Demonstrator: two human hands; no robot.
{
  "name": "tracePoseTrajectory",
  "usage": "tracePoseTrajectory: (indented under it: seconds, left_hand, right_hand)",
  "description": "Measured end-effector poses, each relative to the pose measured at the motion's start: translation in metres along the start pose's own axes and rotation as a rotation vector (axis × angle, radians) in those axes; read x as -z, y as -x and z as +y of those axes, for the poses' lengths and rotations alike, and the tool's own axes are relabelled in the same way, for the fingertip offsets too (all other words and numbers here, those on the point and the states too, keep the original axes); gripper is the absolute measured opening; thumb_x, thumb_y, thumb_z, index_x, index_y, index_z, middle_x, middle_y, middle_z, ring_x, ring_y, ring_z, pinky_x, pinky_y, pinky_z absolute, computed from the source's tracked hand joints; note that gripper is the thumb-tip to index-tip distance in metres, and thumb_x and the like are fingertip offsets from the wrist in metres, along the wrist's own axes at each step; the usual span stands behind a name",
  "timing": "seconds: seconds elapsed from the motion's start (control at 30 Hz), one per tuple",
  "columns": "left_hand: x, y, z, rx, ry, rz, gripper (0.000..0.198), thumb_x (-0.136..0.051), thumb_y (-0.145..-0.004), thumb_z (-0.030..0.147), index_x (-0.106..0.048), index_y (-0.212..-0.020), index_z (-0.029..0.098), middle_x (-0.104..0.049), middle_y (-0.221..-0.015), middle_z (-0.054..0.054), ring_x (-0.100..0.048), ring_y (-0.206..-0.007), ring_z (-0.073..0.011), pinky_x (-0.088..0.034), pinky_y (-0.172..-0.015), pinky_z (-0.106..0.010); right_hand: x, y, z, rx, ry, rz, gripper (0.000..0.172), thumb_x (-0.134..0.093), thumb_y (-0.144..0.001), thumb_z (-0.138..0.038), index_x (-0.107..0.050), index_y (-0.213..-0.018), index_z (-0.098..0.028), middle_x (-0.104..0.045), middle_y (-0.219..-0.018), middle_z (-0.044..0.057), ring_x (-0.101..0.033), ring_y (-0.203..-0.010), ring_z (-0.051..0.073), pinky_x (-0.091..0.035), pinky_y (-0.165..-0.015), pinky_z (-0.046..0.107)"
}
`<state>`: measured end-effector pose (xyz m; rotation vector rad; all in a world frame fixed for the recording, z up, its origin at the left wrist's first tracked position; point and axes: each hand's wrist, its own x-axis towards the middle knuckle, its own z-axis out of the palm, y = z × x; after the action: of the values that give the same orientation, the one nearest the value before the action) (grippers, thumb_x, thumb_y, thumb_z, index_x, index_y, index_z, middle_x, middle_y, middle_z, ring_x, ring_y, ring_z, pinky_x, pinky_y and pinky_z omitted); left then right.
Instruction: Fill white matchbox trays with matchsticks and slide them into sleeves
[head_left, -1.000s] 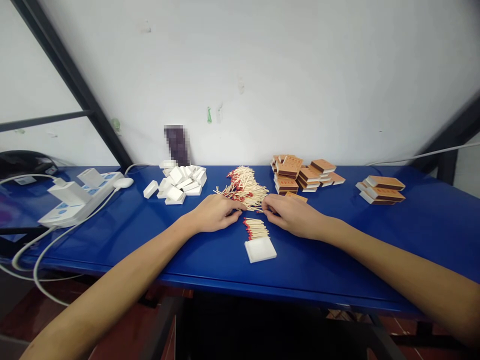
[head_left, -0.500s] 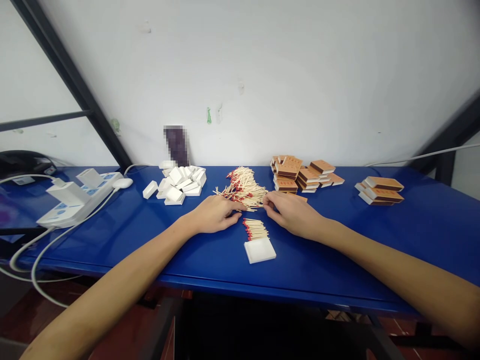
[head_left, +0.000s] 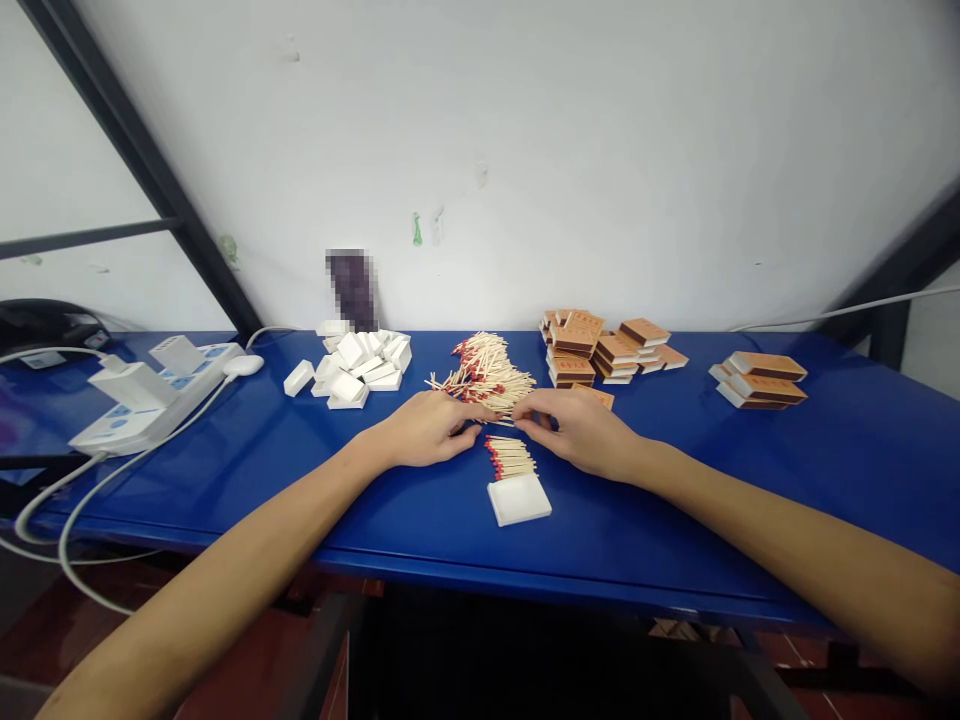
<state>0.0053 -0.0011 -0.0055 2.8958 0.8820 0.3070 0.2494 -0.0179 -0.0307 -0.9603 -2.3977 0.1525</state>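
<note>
Match pile (head_left: 489, 368): twelve o'clock from match row (head_left: 513, 459). Left hand (head_left: 429, 428): slightly parted, at pile's edge. Right hand (head_left: 579, 428): narrow, contents unclear. Apparent step: picking matches; next calls for delicate pinching.

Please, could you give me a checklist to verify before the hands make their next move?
1. Left hand at the near edge of the loose match pile: ok.
2. Right hand with its grip closed on something: cannot tell, too small to see.
3. Row of matches laid with heads to the left: ok.
4. White tray on the person's side of that row: ok.
5. Power strip well apart from both hands: ok.
6. Nearest orange matchbox well away from the right hand: not ok, it lies just behind.
</note>
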Motion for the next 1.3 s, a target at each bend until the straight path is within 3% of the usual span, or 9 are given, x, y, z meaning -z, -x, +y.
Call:
tracePoseTrajectory:
  seconds: [0.33,0.9,1.3]
  left_hand:
    - [0.001,0.0,-0.006,0.047,-0.082,0.089,0.025,-0.05,-0.089,0.024,-0.069,-0.104,0.02,-0.059,-0.058,0.003,-0.056,-0.055,-0.0133,-0.037,-0.059,-0.024]
    - [-0.003,-0.001,-0.012,0.134,-0.07,0.093,0.017,-0.053,-0.091,0.028,-0.068,-0.097,0.021,-0.065,-0.066,0.001,-0.061,-0.062,-0.0151,-0.037,-0.061,-0.024]
    - [-0.009,-0.002,-0.016,0.086,-0.034,0.126,0.018,-0.051,-0.093,0.028,-0.067,-0.095,0.02,-0.063,-0.063,0.002,-0.057,-0.057,-0.0129,-0.036,-0.06,-0.023]
  right_hand:
    - [-0.008,-0.007,-0.002,0.007,0.078,0.042,0.017,-0.061,-0.086,-0.015,-0.074,-0.095,-0.019,-0.075,-0.085,0.005,-0.066,-0.076,0.018,-0.048,-0.068,0.028]
    - [-0.009,-0.005,0.005,0.042,0.05,-0.024,0.021,-0.055,-0.092,-0.015,-0.074,-0.098,-0.019,-0.072,-0.093,0.007,-0.066,-0.087,0.021,-0.052,-0.076,0.033]
    - [-0.006,-0.005,0.003,0.038,-0.024,-0.029,0.024,-0.054,-0.089,-0.009,-0.073,-0.099,-0.018,-0.071,-0.093,0.007,-0.065,-0.088,0.02,-0.053,-0.078,0.033]
